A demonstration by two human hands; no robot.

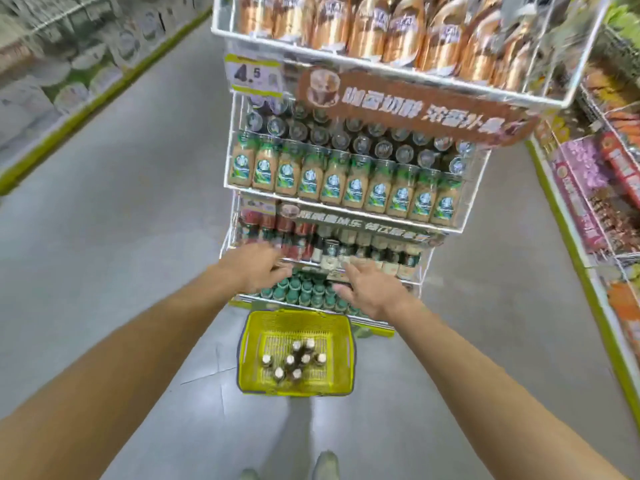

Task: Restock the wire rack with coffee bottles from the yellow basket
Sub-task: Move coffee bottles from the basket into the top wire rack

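The left hand (258,268) is motion-blurred at the fingers, so its grip cannot be determined. The right hand (369,289) covers part of the lower tier of the wire rack (424,268). The top tier is cut off by the upper picture edge, and its packets (381,26) are blurred. Print on the brown banner (415,109) is smeared. Labels of the coffee bottles (294,362) in the yellow basket (252,341) are hidden; only caps show. Both shoes (327,464) are cropped at the bottom edge.
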